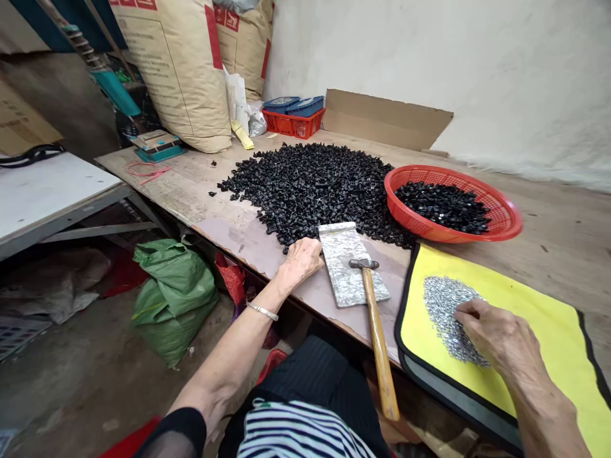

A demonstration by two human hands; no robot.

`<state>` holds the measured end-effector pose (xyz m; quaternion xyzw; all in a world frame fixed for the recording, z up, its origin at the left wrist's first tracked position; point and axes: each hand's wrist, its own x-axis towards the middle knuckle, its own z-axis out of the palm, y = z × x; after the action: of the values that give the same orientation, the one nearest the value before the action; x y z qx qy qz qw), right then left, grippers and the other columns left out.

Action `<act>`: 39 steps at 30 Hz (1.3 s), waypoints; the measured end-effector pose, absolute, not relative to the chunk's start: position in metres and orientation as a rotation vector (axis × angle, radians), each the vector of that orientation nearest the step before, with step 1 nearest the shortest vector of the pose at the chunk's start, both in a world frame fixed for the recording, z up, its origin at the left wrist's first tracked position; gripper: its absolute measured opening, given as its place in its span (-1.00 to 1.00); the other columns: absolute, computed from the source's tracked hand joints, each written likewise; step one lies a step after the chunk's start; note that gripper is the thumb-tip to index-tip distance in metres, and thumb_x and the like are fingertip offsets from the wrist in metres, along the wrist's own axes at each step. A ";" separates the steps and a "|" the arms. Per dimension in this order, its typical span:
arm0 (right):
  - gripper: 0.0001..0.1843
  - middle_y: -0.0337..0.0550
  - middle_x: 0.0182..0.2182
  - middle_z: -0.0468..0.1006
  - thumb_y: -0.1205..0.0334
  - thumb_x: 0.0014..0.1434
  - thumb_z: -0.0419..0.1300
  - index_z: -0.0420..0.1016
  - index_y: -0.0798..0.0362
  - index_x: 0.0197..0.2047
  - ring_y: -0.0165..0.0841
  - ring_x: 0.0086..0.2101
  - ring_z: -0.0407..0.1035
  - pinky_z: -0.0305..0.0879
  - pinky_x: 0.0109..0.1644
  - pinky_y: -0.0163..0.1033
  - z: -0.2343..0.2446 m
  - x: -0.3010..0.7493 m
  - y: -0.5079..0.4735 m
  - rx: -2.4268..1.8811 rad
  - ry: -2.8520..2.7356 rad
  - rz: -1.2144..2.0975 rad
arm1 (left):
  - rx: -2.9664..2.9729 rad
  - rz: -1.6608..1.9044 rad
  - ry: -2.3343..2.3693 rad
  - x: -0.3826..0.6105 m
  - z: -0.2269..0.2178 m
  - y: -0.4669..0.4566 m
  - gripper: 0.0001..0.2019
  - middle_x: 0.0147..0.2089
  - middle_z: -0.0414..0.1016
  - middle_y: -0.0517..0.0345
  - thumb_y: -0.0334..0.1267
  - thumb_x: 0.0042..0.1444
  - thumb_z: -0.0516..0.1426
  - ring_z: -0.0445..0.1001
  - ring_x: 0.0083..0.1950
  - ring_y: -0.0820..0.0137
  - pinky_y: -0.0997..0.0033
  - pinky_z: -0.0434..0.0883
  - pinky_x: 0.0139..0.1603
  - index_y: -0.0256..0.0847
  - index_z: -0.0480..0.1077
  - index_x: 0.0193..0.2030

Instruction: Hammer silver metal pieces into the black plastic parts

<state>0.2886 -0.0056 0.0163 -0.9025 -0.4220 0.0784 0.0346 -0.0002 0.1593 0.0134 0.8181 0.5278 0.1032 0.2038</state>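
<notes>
The right hand [496, 334], fingers curled, rests in a heap of silver metal bits [443, 312] on a yellow mat [453, 261], which seems to keep them together; whether it grips any is hidden. The half-open, empty left hand [300, 264] lies just beside a steel plate [346, 267], with a hammer [377, 337] placed within easy reach near the tabletop's [191, 184] front edge.

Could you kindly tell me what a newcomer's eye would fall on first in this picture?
First comes the large heap of small black pieces on the wooden table, with more in a red plastic basket to its right. Nearer, the right hand rests on a silvery pile of tiny pieces on a yellow mat, while the left hand touches a metal plate under a hammer.
</notes>
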 end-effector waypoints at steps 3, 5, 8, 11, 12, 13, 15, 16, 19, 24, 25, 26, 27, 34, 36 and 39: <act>-0.82 -0.12 -0.51 0.47 0.15 -0.03 0.07 0.49 -0.06 -0.42 -0.26 -0.50 0.26 0.13 -0.42 -0.23 0.015 0.289 -0.013 -2.755 -1.306 0.206 | 2.098 0.445 1.491 -0.003 0.010 0.158 -0.96 -0.37 0.45 -0.04 -0.40 -0.12 0.08 0.45 -0.17 0.16 0.23 0.33 -0.16 -0.25 0.32 -0.53; -0.81 -0.14 -0.53 0.47 0.16 -0.04 0.06 0.49 -0.05 -0.40 -0.27 -0.50 0.27 0.14 -0.41 -0.23 0.013 0.290 -0.018 -2.710 -1.303 0.193 | 1.901 0.556 1.472 -0.006 0.008 0.153 -0.95 -0.45 0.43 0.04 -0.36 -0.08 0.06 0.47 -0.33 0.27 0.30 0.38 -0.30 -0.24 0.29 -0.52; -0.80 -0.14 -0.51 0.48 0.19 -0.03 0.05 0.49 -0.04 -0.37 -0.29 -0.50 0.28 0.15 -0.38 -0.24 0.010 0.292 -0.022 -2.645 -1.268 0.183 | 1.423 0.777 1.242 -0.011 0.005 0.135 -0.92 -0.53 0.41 0.14 -0.28 -0.02 0.05 0.37 -0.58 0.43 0.42 0.36 -0.58 -0.24 0.24 -0.42; -0.82 -0.15 -0.48 0.51 0.21 -0.06 0.09 0.49 -0.04 -0.37 -0.30 -0.48 0.30 0.16 -0.34 -0.23 0.009 0.293 -0.022 -2.600 -1.201 0.186 | 0.878 0.953 0.866 -0.014 0.004 0.109 -0.81 -0.54 0.42 0.15 -0.26 -0.10 0.16 0.32 -0.63 0.47 0.45 0.35 -0.68 -0.26 0.25 -0.37; -0.83 -0.16 -0.48 0.51 0.22 -0.07 0.12 0.49 -0.04 -0.37 -0.31 -0.48 0.30 0.17 -0.32 -0.23 0.009 0.293 -0.021 -2.591 -1.175 0.199 | 0.783 0.965 0.796 -0.014 0.004 0.101 -0.78 -0.55 0.42 0.15 -0.26 -0.12 0.19 0.31 -0.63 0.48 0.45 0.36 -0.68 -0.28 0.26 -0.36; -0.85 -0.18 -0.50 0.50 0.22 -0.09 0.14 0.49 -0.04 -0.39 -0.32 -0.49 0.30 0.16 -0.32 -0.23 0.010 0.293 -0.021 -2.591 -1.146 0.212 | 0.715 0.967 0.755 -0.013 0.004 0.093 -0.77 -0.55 0.42 0.14 -0.26 -0.14 0.22 0.31 -0.64 0.49 0.45 0.37 -0.69 -0.30 0.28 -0.36; -0.89 -0.22 -0.57 0.46 0.26 -0.12 0.16 0.48 -0.04 -0.43 -0.36 -0.53 0.28 0.15 -0.33 -0.24 0.012 0.294 -0.021 -2.592 -1.113 0.229 | 0.614 0.966 0.719 -0.011 0.004 0.081 -0.76 -0.55 0.42 0.13 -0.29 -0.16 0.25 0.30 -0.64 0.51 0.46 0.38 -0.70 -0.32 0.30 -0.38; -0.90 -0.23 -0.60 0.44 0.29 -0.13 0.17 0.47 -0.04 -0.45 -0.38 -0.55 0.26 0.14 -0.34 -0.24 0.013 0.294 -0.021 -2.582 -1.121 0.237 | 0.572 0.968 0.714 -0.010 0.004 0.077 -0.76 -0.56 0.42 0.13 -0.30 -0.17 0.26 0.29 -0.65 0.51 0.47 0.38 -0.70 -0.32 0.29 -0.39; -0.87 -0.23 -0.64 0.42 0.38 -0.16 0.16 0.45 -0.03 -0.48 -0.41 -0.57 0.26 0.14 -0.35 -0.23 0.021 0.287 -0.023 -2.540 -1.061 0.212 | 0.468 0.991 0.718 -0.007 0.003 0.069 -0.76 -0.56 0.43 0.15 -0.35 -0.19 0.27 0.30 -0.65 0.52 0.49 0.38 -0.70 -0.30 0.28 -0.40; -0.89 -0.15 -0.46 0.51 0.24 -0.17 0.27 0.52 0.01 -0.46 -0.34 -0.45 0.34 0.22 -0.31 -0.20 0.039 0.233 -0.030 -2.004 -0.952 0.215 | 0.381 1.033 0.733 0.000 0.004 0.059 -0.78 -0.57 0.42 0.16 -0.39 -0.21 0.28 0.33 -0.62 0.51 0.50 0.40 -0.66 -0.32 0.31 -0.43; -0.86 -0.16 -0.44 0.51 0.19 -0.17 0.29 0.53 0.01 -0.45 -0.35 -0.44 0.33 0.23 -0.33 -0.22 0.041 0.218 -0.031 -1.864 -0.974 0.287 | 0.376 1.027 0.724 0.002 0.006 0.058 -0.78 -0.57 0.41 0.16 -0.39 -0.22 0.28 0.32 -0.62 0.52 0.51 0.40 -0.66 -0.32 0.31 -0.45; -0.85 -0.19 -0.46 0.49 0.16 -0.15 0.30 0.53 0.01 -0.44 -0.39 -0.47 0.31 0.23 -0.36 -0.25 0.043 0.202 -0.031 -1.764 -0.982 0.407 | 0.374 1.015 0.714 0.003 0.007 0.056 -0.79 -0.58 0.41 0.15 -0.38 -0.21 0.28 0.32 -0.62 0.52 0.51 0.40 -0.66 -0.32 0.31 -0.46; -0.86 -0.21 -0.48 0.48 0.16 -0.14 0.30 0.52 0.02 -0.46 -0.41 -0.48 0.30 0.23 -0.38 -0.28 0.044 0.187 -0.030 -1.684 -0.987 0.526 | 0.374 1.003 0.706 0.005 0.009 0.055 -0.79 -0.58 0.41 0.14 -0.38 -0.21 0.28 0.32 -0.62 0.52 0.50 0.40 -0.66 -0.32 0.31 -0.46; -0.85 -0.30 -0.63 0.38 0.18 -0.05 0.27 0.48 0.08 -0.43 -0.50 -0.58 0.22 0.17 -0.50 -0.38 0.031 0.136 -0.017 -1.606 -0.845 0.900 | 0.417 0.997 0.717 0.006 0.011 0.050 -0.75 -0.54 0.47 0.10 -0.32 -0.17 0.27 0.33 -0.65 0.51 0.47 0.42 -0.67 -0.29 0.28 -0.38; -0.84 -0.31 -0.64 0.37 0.18 -0.06 0.28 0.46 0.09 -0.43 -0.51 -0.59 0.22 0.18 -0.51 -0.38 0.027 0.133 -0.016 -1.554 -0.796 0.976 | 0.465 1.004 0.694 0.004 0.010 0.048 -0.74 -0.56 0.46 0.13 -0.30 -0.15 0.27 0.32 -0.67 0.51 0.45 0.42 -0.68 -0.29 0.28 -0.35; -0.81 -0.30 -0.62 0.39 0.19 -0.09 0.31 0.46 0.10 -0.41 -0.51 -0.59 0.24 0.21 -0.50 -0.38 0.022 0.130 -0.016 -1.492 -0.726 1.055 | 0.510 0.987 0.625 0.004 0.009 0.047 -0.75 -0.56 0.45 0.14 -0.31 -0.14 0.27 0.34 -0.66 0.49 0.42 0.44 -0.67 -0.30 0.30 -0.34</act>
<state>0.1304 -0.0157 0.0216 -0.6316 -0.3071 0.4467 0.5543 0.0042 0.0466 0.0091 0.2381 0.2918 0.4607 0.8037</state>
